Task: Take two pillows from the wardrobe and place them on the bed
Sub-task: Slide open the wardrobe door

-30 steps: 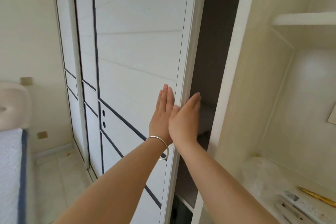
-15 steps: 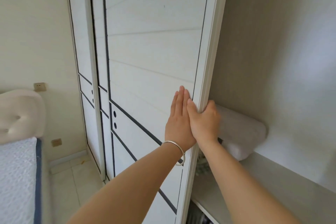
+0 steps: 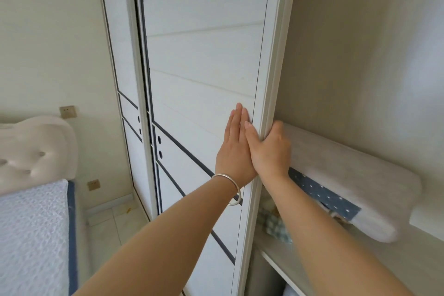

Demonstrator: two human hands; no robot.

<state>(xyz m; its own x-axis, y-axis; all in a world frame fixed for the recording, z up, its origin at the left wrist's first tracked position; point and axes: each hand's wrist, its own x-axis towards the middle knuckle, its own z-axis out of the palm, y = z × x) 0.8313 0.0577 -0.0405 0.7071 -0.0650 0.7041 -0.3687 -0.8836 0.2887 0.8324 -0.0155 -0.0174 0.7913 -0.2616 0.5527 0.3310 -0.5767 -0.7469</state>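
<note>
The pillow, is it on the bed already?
No, the pillow lies on the wardrobe shelf, while the bed is far off to the left.

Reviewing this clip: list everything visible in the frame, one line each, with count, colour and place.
wardrobe door: one sliding panel, white with dark trim, centre
rear door: one, white, behind it at left
pillow: one seen, pale grey-white, on the wardrobe shelf at right
dotted fabric: one piece, blue with white dots, under the pillow
checked fabric: one piece, greenish, shelf by the door edge
bed: one, white cover, blue edge, lower left
headboard: one, cream, tufted, left
wall sockets: two, brass-coloured, left wall
bracelet: one, silver, left wrist
left hand: flat on door face
right hand: grips door edge
</note>
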